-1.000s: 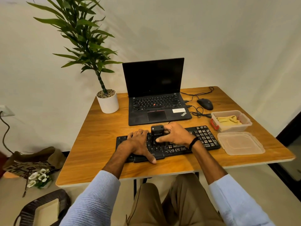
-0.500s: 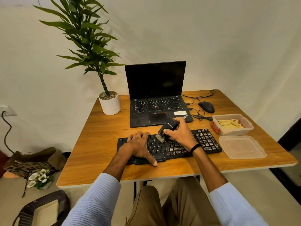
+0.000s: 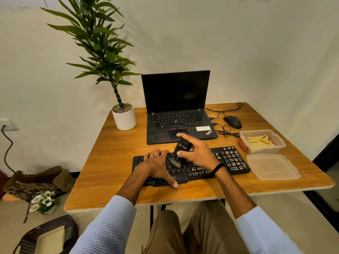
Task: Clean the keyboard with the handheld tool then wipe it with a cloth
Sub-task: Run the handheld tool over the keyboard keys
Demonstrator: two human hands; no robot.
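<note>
A black external keyboard (image 3: 233, 160) lies near the front of the wooden table (image 3: 113, 165). My left hand (image 3: 156, 165) rests flat on its left half, thumb at the front edge. My right hand (image 3: 198, 153) grips a black handheld brush tool (image 3: 181, 149), tilted, bristles down just above the keys at the middle of the keyboard. A yellow cloth (image 3: 258, 140) lies in an open clear plastic box (image 3: 278, 143) to the right.
The box's lid (image 3: 273, 167) lies by the keyboard's right end. An open black laptop (image 3: 176, 107) stands behind the keyboard, with a mouse (image 3: 233, 121) and cables to its right. A potted plant (image 3: 122, 116) sits at the back left. Bags lie on the floor at left.
The brush tool has gone from standing upright on the keys to tilted, bristle end down and to the left. My left hand has stayed on the keyboard.
</note>
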